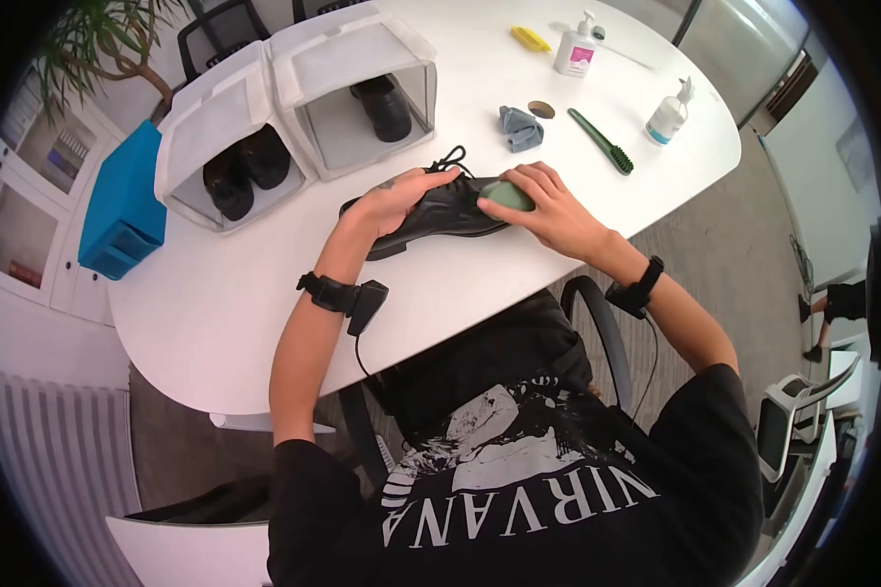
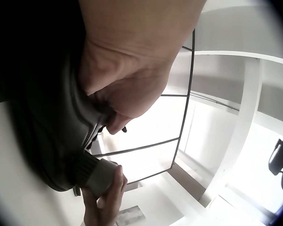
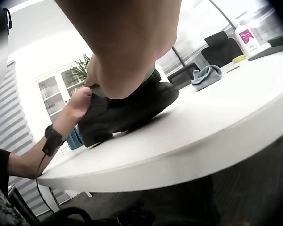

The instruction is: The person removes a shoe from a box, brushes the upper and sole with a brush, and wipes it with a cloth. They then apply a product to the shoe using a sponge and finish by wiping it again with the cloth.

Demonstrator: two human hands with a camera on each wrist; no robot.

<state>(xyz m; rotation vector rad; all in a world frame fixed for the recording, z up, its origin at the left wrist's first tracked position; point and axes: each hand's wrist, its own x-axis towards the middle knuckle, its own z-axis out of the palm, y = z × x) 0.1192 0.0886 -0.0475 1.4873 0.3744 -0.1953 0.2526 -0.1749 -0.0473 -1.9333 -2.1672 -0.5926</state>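
Observation:
A black lace-up shoe stands on the white table, its toe pointing right. At its ankle opening my left hand grips it, some fingers hidden inside or behind the leather. My right hand holds a small green shoe brush by its block. In the left wrist view, the dark bristles meet the front upper of the shoe, close to the laces. From the right wrist view, the shoe shows its sole side, and my forearm hides most of the brush.
Two white shoe boxes with black shoes inside stand at the back left, beside a blue bin. Beyond my right hand lie a grey-blue cloth, a green long-handled brush, a yellow item and pump bottles.

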